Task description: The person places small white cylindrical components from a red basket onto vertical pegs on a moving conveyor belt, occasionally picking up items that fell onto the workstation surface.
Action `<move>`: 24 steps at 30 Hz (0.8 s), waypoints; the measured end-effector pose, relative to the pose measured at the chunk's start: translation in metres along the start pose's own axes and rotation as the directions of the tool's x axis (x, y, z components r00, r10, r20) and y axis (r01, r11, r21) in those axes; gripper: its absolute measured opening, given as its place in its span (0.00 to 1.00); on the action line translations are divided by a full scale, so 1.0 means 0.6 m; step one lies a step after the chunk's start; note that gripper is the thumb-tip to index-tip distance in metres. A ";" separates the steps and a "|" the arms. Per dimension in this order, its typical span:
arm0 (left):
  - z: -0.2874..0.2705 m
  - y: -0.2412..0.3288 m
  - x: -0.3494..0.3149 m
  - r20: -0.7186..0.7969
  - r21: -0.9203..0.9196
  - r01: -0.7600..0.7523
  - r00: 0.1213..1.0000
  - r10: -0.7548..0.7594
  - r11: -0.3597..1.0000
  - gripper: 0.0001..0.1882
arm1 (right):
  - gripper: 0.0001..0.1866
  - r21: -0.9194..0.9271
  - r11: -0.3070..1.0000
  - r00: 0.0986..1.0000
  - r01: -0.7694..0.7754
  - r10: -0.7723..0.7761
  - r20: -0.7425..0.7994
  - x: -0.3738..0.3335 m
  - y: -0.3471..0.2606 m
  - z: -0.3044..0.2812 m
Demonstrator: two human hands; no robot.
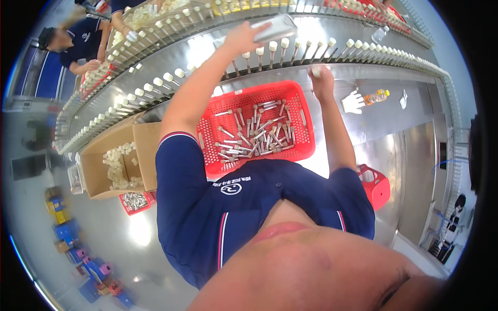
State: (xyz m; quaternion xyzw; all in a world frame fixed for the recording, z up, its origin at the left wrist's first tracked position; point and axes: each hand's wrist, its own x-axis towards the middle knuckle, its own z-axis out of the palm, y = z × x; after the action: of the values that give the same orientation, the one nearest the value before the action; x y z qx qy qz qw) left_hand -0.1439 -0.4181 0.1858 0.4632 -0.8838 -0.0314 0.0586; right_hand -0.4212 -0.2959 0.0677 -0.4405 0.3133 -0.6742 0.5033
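Metal tray point(276, 27), flat and silver-grey, is being gripped by the left hand point(244, 37) with fingers closed over its near edge; it is hovering above the conveyor point(363, 70), over the row of white-capped pegs point(273, 46).

Right hand point(320, 80) is resting at the near rim of that conveyor, fingers curled around a small white cap point(316, 72).

Red basket point(257, 127) is sitting just below both arms, between them, and is carrying a loose heap of metal pins point(257, 136).

Cardboard box point(111, 163) is standing to the left of the basket, holding white caps. A small red tray point(136, 201) of metal parts is lying just beside the box, at its near side.

White glove point(354, 101) and a bottle of yellow liquid point(376, 96) are lying on the steel table point(394, 124), right of the right hand.

Another person point(78, 44) in dark blue is working at the far left of the line.
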 end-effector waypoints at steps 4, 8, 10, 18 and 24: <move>0.028 -0.024 0.000 0.092 -0.003 -0.044 0.995 0.044 0.999 0.36 | 0.13 -0.048 0.947 0.901 -0.317 0.285 -0.326 -0.271 -0.002 -0.156; 0.039 -0.030 -0.008 0.133 -0.037 -0.068 0.989 0.072 0.997 0.38 | 0.13 -0.231 0.823 0.734 -0.519 0.291 -0.614 -0.469 -0.027 -0.205; 0.037 -0.039 -0.010 0.133 -0.044 -0.098 0.986 0.103 0.994 0.38 | 0.14 -0.293 0.773 0.689 -0.562 0.242 -0.683 -0.540 -0.030 -0.217; -0.009 -0.111 -0.091 0.137 -0.051 -0.087 0.986 0.093 0.995 0.39 | 0.16 0.033 0.553 0.302 -0.832 0.503 -0.810 -0.845 0.002 -0.232; -0.068 -0.200 -0.139 0.036 -0.109 0.053 0.998 -0.049 0.993 0.40 | 0.14 0.032 0.328 0.185 -0.944 0.607 -0.773 -0.938 0.075 -0.223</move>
State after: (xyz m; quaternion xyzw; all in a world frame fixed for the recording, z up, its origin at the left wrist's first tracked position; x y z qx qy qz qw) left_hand 0.0062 -0.4175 0.2068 0.4812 -0.8693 -0.0892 0.0687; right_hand -0.4656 0.2252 -0.1840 -0.0350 0.8013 -0.3107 0.5100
